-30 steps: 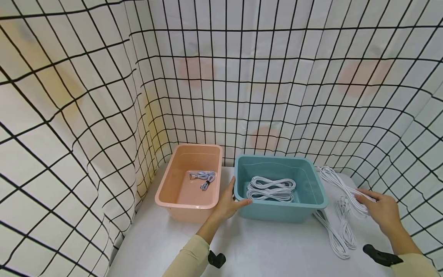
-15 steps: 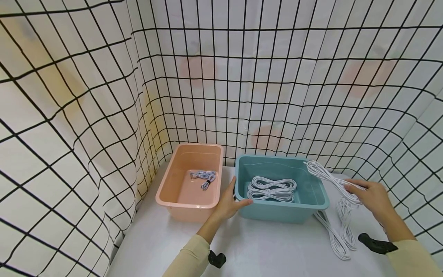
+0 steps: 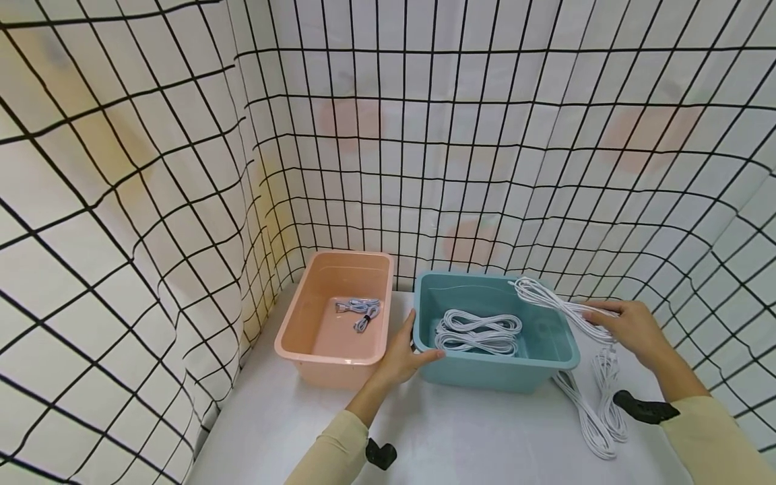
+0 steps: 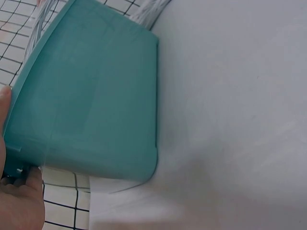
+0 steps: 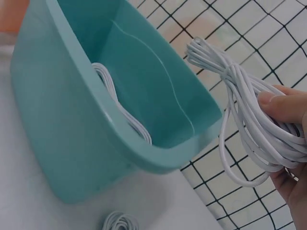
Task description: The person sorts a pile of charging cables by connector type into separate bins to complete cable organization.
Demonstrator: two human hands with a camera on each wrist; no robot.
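Note:
My left hand (image 3: 400, 357) grips the left end of a teal plastic tub (image 3: 497, 374), its thumb at the front rim and the other fingers along the side. In the left wrist view the tub's outer wall fills much of the frame. A coiled white cable (image 5: 261, 117) is pinched in my right hand (image 3: 630, 330), thumb on top. The far end of that coil reaches over the tub's right rim in the head view. Inside the tub, coiled white cables (image 3: 479, 333) lie on the bottom.
Left of the teal tub stands a peach tub (image 3: 330, 377) with small grey-blue cables (image 3: 360, 308) in it. More white cable bundles (image 3: 588, 424) lie on the white table at the teal tub's right. A black grid net (image 3: 424, 141) over white cloth encloses the back and sides.
My right hand has moved left with the coiled white cable, from beside the teal tub to its right rim. The left hand stays at the tub's left end.

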